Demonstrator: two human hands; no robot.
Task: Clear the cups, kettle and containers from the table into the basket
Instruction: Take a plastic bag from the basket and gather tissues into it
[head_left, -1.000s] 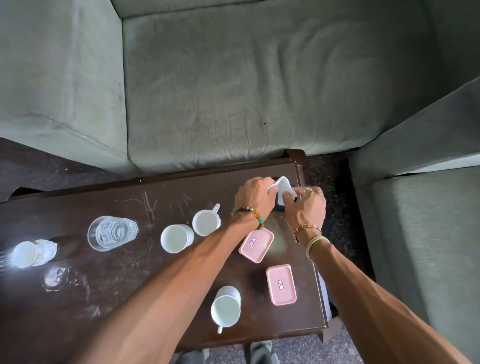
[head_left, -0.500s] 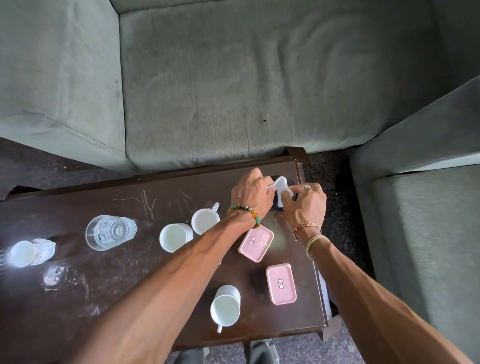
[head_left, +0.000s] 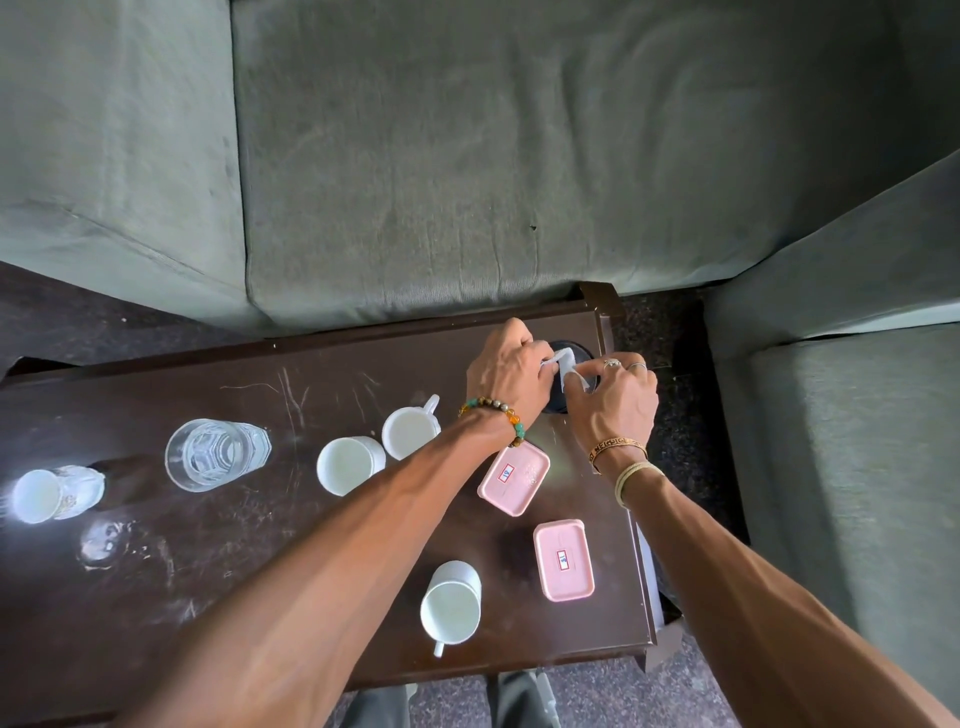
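Note:
Both hands meet at the table's far right corner. My left hand and my right hand pinch one small white wrapper between their fingertips. Under it stands a dark round vessel, mostly hidden by the hands. Two pink lidded containers lie near my forearms, one by the left wrist and one closer to me. Three white cups stand on the table: one at the near edge and two in the middle. No basket is in view.
A clear glass tumbler and a small white cup-like glass stand at the left of the dark wooden table. A green sofa wraps the far side and the right. Dark floor shows between table and sofa.
Both hands have stayed at the far right corner. The fingers have worked the white wrapper, which now sits lower between the fingertips. Nothing else on the table has moved.

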